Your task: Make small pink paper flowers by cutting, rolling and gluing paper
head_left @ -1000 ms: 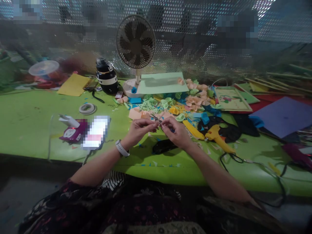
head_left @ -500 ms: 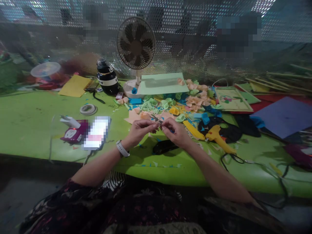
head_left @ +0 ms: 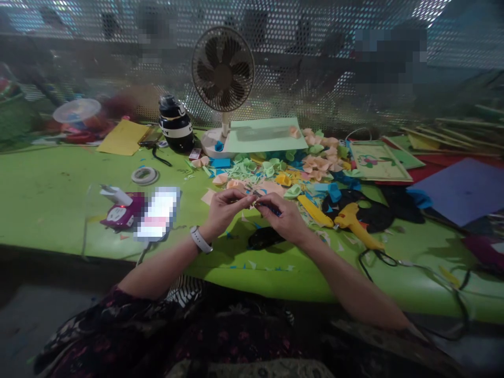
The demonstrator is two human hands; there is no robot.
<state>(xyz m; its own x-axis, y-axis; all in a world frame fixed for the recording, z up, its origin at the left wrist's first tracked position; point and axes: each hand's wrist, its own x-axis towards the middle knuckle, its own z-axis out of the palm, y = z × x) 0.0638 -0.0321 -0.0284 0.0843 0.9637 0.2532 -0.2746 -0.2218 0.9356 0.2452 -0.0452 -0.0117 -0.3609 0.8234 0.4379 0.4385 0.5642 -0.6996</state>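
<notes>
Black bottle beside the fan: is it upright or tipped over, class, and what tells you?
Upright: the bottle has its cap at the top and its base down on the green table.

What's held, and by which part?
The left hand and right hand seem to pinch a small object; its identity and gripped part can't be told.

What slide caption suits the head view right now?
Left hand and right hand, close together above a green table; paper scraps lie beyond, a yellow glue gun to the right.

Paper petals look matt, the glue gun smooth plastic, the tabletop glossy
</notes>
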